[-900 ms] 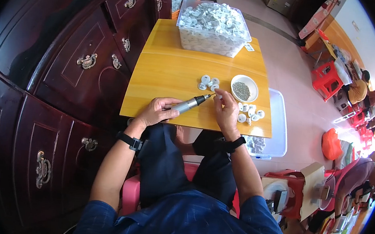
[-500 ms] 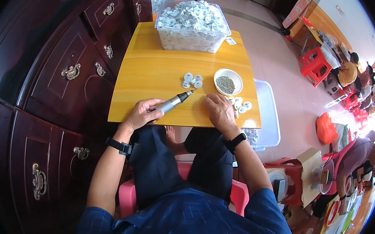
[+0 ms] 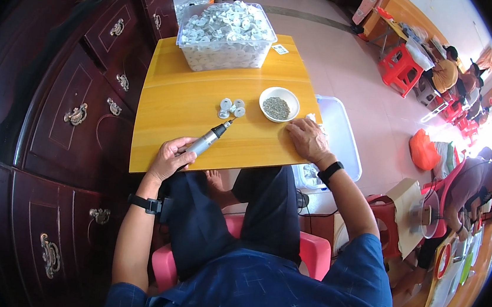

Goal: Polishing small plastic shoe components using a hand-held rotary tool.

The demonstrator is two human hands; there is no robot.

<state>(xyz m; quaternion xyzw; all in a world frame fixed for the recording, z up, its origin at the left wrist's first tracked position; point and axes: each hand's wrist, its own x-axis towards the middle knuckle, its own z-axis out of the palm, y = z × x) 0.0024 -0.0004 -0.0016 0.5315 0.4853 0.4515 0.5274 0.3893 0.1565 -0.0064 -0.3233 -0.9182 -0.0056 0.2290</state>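
Elec. driver is in L hand, grip wrapped round its body, tip nr white discs on table. R hand lies palm-down nr table's R edge, by bowl w/ metal bits; can't tell if its grip pinches anything.

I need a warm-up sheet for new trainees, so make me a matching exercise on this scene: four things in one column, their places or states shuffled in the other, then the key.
Things
1. Silver-and-black tool
2. White bowl
3. Heaped clear bin
4. Orange bag

Places or states
A. On the floor, to the right of the table
B. Holding small grey pieces
C. Gripped in the left hand
D. At the far end of the table, full of pale round parts

Right pairs: 1-C, 2-B, 3-D, 4-A
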